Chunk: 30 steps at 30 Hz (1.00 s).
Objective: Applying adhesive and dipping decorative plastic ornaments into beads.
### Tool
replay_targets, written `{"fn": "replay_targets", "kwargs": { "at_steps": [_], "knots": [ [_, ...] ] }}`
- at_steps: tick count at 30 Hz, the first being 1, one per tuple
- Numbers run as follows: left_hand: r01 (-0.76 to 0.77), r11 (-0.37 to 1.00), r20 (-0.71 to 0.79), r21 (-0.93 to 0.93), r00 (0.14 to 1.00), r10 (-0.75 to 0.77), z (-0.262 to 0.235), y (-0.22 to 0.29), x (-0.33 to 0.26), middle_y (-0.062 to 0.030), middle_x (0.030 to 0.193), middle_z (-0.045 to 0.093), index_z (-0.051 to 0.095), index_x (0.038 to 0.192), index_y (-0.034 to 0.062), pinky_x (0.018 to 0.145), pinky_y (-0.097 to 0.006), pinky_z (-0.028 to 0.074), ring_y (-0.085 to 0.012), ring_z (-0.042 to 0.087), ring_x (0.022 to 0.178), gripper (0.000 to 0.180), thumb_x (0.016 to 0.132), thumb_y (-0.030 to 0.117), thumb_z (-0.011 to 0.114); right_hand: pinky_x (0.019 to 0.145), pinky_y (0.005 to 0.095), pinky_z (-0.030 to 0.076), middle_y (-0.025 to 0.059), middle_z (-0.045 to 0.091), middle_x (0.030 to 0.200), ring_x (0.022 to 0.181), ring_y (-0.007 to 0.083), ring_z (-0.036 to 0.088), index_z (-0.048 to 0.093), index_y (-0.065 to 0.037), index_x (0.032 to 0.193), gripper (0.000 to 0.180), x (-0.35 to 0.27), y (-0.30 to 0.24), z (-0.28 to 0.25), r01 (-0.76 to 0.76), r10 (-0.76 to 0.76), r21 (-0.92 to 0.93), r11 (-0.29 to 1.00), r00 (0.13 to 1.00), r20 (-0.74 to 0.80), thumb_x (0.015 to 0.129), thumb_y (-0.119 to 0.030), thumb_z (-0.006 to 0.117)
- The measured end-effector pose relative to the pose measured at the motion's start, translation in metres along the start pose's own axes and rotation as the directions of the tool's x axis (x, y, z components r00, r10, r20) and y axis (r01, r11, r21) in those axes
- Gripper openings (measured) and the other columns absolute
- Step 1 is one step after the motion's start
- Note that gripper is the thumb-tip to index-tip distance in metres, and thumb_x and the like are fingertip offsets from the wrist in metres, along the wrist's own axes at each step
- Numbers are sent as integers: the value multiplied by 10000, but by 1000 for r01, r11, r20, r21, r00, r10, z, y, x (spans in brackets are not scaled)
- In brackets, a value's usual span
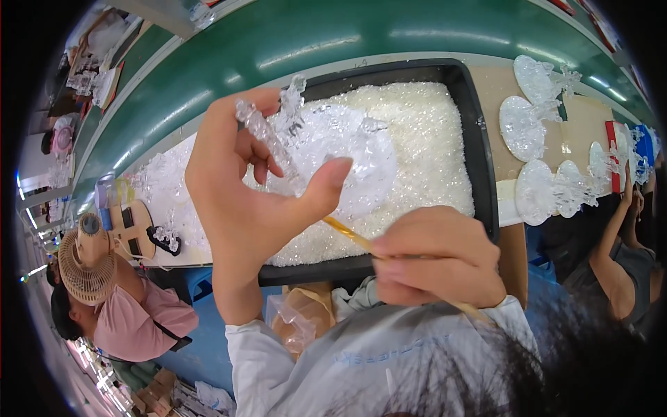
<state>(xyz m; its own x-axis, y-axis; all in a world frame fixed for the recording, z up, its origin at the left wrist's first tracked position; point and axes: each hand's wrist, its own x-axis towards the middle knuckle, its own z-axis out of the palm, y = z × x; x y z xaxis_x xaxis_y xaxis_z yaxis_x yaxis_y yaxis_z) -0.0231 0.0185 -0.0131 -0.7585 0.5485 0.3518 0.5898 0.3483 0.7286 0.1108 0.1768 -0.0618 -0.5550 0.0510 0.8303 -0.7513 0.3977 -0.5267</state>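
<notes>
My left hand is raised over a black tray and grips a clear plastic ornament, a round disc with small upright figures on it. The thumb presses its lower edge and the fingers wrap its left side. My right hand sits lower, in front of the tray's near rim, and pinches a thin yellowish brush handle whose tip reaches under the ornament near my left thumb. The tray is filled with white glittery granules.
Several finished clear ornaments lie on the brown tabletop to the right of the tray. A person in pink sits at left beside a small fan. Another person's arm is at right. A green belt runs behind.
</notes>
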Motion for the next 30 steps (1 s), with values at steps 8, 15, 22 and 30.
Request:
{"fn": "replay_targets", "kwargs": {
  "at_steps": [8,15,22,30],
  "knots": [
    [9,998,-120,-63,993,-16,6,4,-6,-44,944,594,603,1069,14,580,-216,407,-95,504,662,617,594,323,847,481,333,524,182,660,787,568,246,644,582,18,912,302,-13,-4,-16,78,-112,-179,981,976,-186,687,11,783],
    [-202,979,-110,-12,974,200,1,0,-9,-116,1205,555,509,1261,-21,710,-230,443,-85,520,799,807,756,542,789,485,312,559,158,637,812,612,253,659,581,48,819,207,-5,-3,-15,125,-147,-203,971,984,-96,776,-55,755],
    [-295,952,-268,-75,926,266,12,-4,-8,-222,1055,593,563,1179,-92,619,-261,438,-179,555,758,770,651,414,805,488,297,560,148,641,817,613,228,641,563,32,785,126,-4,-3,-13,141,-171,-217,966,977,-126,771,0,685],
    [-290,956,-208,48,933,293,3,-3,-8,-197,1237,549,495,1268,-33,680,-241,471,-125,545,767,817,791,586,732,480,280,544,144,632,796,602,224,628,541,22,762,127,-8,-4,-21,183,-225,-210,960,955,-196,766,16,667]
  ]
}}
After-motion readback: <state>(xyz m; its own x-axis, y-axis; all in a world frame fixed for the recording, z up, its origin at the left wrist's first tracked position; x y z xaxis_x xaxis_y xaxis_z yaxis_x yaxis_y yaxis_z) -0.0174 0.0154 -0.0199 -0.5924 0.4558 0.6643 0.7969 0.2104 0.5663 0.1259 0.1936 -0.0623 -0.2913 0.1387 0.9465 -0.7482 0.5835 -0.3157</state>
